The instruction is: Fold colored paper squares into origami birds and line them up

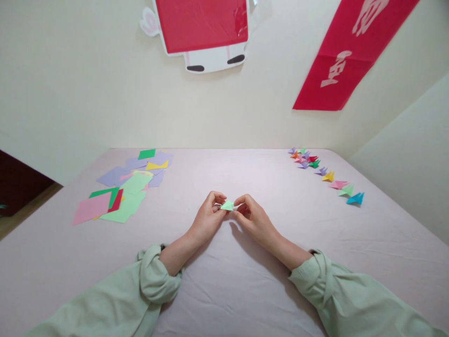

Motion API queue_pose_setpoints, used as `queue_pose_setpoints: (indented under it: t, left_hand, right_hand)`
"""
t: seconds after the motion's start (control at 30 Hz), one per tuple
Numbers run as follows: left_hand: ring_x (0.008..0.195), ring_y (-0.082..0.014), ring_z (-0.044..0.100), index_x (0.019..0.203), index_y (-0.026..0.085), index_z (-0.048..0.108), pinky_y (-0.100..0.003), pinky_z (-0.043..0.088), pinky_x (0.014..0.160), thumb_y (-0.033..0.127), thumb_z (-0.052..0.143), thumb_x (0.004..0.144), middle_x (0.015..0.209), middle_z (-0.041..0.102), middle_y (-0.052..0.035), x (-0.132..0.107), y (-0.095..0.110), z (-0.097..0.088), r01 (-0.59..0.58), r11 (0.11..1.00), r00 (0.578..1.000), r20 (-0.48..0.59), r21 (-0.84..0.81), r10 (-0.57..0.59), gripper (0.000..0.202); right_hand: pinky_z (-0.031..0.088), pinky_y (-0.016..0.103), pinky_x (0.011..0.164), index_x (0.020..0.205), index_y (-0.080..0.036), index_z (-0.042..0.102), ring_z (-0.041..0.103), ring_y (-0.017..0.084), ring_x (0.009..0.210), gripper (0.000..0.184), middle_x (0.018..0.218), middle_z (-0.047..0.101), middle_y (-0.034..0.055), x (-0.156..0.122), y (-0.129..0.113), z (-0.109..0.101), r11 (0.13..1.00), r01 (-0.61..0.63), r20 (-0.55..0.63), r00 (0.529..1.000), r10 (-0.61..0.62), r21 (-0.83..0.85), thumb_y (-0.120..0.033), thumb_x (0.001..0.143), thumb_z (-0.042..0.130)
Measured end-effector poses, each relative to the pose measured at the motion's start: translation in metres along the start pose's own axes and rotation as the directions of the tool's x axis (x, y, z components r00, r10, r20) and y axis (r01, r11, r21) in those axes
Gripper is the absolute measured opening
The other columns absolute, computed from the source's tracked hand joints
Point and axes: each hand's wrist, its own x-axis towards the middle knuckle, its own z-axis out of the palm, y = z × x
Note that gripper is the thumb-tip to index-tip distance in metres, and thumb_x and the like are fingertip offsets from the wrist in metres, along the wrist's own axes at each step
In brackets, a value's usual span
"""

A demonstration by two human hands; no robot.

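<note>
A wide table (245,281) draped in a pale pink, softly creased cloth fills the room beneath a cream wall, where a glossy red panel on a white cut-out (203,28) and a slanting red banner (347,56) with white lettering hang. To the left on the cloth lies a loose spread of flat paper squares (122,187) in lilac, pink, light green, yellow, red and deep green, several overlapping. Along the far right edge runs a line of small folded paper figures (326,175), pointed and winged in shape, in purple, orange, red, green, yellow, pink and blue, set just beside one another.

A person in light green sleeves (150,276), rolled back at the cuffs, reaches both forearms in over the middle of the table. The left hand (206,217) and the right hand (254,217) meet just above the cloth at the table's centre. Between them sits a tiny folded piece of light green paper (227,205), triangular with a sharp point. The left hand's thumb and forefinger are closed to a pinch on its left corner; the right hand's fingertips (239,202) are drawn in tight on its right side, the remaining fingers curled beneath. Both hands grip the paper from opposite ends, knuckles nearly touching.
</note>
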Motion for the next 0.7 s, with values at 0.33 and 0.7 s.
queue_pose_setpoints:
  t: [0.33,0.7]
  left_hand:
    - [0.076,-0.0103,0.058,0.086,0.019,0.049,-0.022,0.047,0.07,0.02,0.062,0.077,0.083,0.056,0.002,-0.003,0.004,0.003,-0.076,0.995,0.997,0.03,0.059,0.074,0.016]
    - [0.087,-0.0151,0.062,0.089,0.018,0.059,-0.027,0.049,0.08,0.025,0.057,0.084,0.089,0.063,-0.0021,-0.002,0.004,0.001,-0.085,0.995,0.987,0.138,0.055,0.077,0.009]
  right_hand:
    - [0.045,0.029,0.072,0.088,-0.02,0.057,0.056,0.015,0.079,0.008,0.086,0.058,0.0016,0.004,-0.001,0.003,0.998,0.054,-0.011,0.998,-0.054,-0.034,-0.016,0.084,0.052]
    - [0.045,0.028,0.068,0.088,-0.021,0.052,0.055,0.014,0.075,0.009,0.084,0.055,-0.0007,0.007,0.006,-0.001,0.996,-0.001,0.026,1.0,-0.001,0.088,-0.018,0.081,0.055]
